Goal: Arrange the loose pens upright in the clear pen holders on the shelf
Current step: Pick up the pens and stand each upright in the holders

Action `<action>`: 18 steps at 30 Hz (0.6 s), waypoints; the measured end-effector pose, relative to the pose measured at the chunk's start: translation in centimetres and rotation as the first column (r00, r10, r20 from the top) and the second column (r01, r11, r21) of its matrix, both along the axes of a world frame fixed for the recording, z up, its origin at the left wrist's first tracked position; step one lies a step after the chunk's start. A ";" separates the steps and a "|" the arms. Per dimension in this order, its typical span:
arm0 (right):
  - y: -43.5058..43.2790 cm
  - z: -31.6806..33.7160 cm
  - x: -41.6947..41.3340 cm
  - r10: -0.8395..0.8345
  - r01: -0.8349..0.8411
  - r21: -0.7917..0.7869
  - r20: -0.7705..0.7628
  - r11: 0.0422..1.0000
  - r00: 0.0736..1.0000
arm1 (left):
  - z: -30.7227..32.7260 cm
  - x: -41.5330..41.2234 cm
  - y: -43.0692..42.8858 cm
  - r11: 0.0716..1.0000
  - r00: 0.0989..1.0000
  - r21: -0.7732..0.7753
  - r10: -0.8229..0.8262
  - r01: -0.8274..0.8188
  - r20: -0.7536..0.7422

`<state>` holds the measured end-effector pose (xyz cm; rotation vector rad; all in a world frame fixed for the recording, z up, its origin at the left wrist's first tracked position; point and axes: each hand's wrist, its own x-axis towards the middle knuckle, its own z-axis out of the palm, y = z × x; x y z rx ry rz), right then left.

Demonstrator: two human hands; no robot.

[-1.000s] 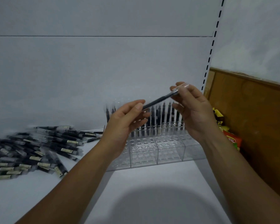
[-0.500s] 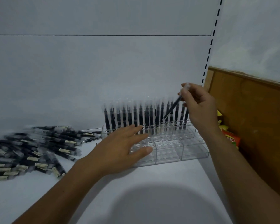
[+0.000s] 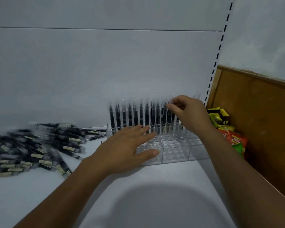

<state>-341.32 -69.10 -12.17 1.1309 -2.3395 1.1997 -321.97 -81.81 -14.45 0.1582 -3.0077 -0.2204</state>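
Head view: the left grip (image 3: 127, 148) lies flat and released on the clear pen holder (image 3: 174, 151), likely to steady it, while the right grip (image 3: 188, 113) pinches a pen (image 3: 169, 118) by its cap, upright in the back row. Loose pens (image 3: 39, 145) lie piled on the shelf (image 3: 155, 195), left.

Cut off by the left edge and blurred: loose pens (image 3: 31, 150), labels unreadable. Hidden under the left hand (image 3: 127, 150): front left of the pen holders (image 3: 176, 150). Behind the right hand (image 3: 189, 114): right end of the upright pens (image 3: 135, 116), clear caps smeared; pinching one or not, impossible to tell. Mid right, snack packets (image 3: 237, 140), print illegible.
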 end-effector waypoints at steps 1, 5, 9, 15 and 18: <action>0.1 -0.1 0.0 -0.004 0.004 -0.001 0.007 1.000 1.000 | -0.1 0.0 0.0 1.000 1.000 -0.005 0.001 -0.001 -0.001; 0.4 -0.1 0.4 -0.047 0.047 0.032 0.015 0.998 0.999 | 0.0 0.0 0.2 1.000 1.000 -0.015 -0.001 0.002 0.013; 1.5 0.4 1.1 -0.073 0.071 0.114 0.015 0.991 0.997 | 0.5 0.4 0.4 1.000 1.000 -0.024 -0.006 0.006 0.007; 3.6 3.4 3.0 -0.093 0.104 0.132 -0.090 0.986 0.992 | 2.4 3.3 -0.7 0.998 0.990 -0.004 0.058 -0.059 -0.130; 2.2 4.2 5.8 0.034 -0.018 0.189 -0.082 0.982 0.996 | 2.2 6.2 -2.8 0.989 0.966 0.019 0.150 -0.149 -0.209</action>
